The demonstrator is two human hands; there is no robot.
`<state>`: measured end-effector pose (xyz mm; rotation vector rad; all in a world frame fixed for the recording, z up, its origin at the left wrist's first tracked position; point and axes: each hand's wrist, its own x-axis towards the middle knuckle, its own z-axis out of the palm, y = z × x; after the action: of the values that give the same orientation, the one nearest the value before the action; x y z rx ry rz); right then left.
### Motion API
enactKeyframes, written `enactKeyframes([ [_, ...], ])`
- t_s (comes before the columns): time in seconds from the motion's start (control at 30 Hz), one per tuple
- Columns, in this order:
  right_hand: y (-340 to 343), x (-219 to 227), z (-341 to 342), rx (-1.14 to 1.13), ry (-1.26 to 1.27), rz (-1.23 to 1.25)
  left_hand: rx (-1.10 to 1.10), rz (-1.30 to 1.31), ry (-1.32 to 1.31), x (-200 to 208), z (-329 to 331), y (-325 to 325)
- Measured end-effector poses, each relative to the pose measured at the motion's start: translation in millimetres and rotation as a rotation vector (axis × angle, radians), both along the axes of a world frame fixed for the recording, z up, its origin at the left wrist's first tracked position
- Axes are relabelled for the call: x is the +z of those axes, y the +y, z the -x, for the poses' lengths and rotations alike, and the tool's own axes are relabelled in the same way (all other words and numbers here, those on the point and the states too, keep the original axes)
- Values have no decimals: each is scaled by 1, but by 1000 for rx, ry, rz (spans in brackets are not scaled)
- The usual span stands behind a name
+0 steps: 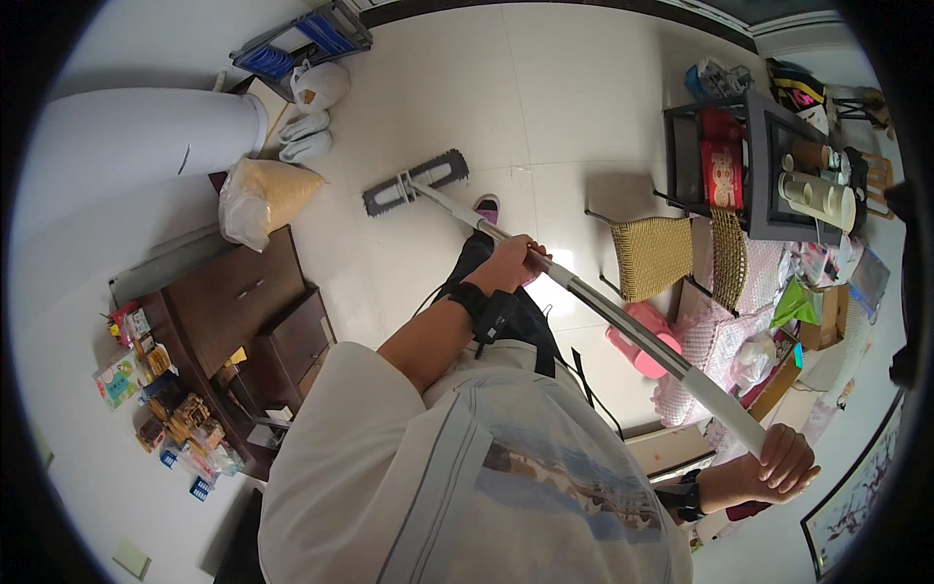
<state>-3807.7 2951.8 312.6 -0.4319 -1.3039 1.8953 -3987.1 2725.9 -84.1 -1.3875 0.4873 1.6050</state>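
Observation:
A flat mop with a dark grey fringed head (pixel 446 167) rests on the pale tiled floor. Its long white and grey pole (pixel 632 326) slants back toward me at the right. My left hand (pixel 511 265) is wrapped round the middle of the pole, a black device strapped at that wrist. At the pole's white top end, my right hand (pixel 786 462) is closed round the grip, also with a black wrist strap. One of my shoes (pixel 487 207) shows just behind the mop head.
A wicker chair (pixel 652 258) stands at the right beside a dark table (pixel 764 209) holding cups. A pink stool (pixel 642 341) sits near the pole. On the left are a yellow-filled bag (pixel 272 200), slippers (pixel 306 136) and a brown cabinet (pixel 229 302). Blue folded racks (pixel 302 44) lean far left.

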Motion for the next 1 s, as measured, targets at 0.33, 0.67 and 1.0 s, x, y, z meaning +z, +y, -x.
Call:
enactKeyframes([
  [0.33, -42, -10, 82, 87, 68, -117, 31, -238, 385, -9, 144, 57],
  [0.67, -45, -3, 112, 301, -64, -241, -607, -108, 532, -22, 163, 74],
  [1.0, 21, 65, 7, 527, -86, -202, -604, -52, 380, -38, 34, 58],
])
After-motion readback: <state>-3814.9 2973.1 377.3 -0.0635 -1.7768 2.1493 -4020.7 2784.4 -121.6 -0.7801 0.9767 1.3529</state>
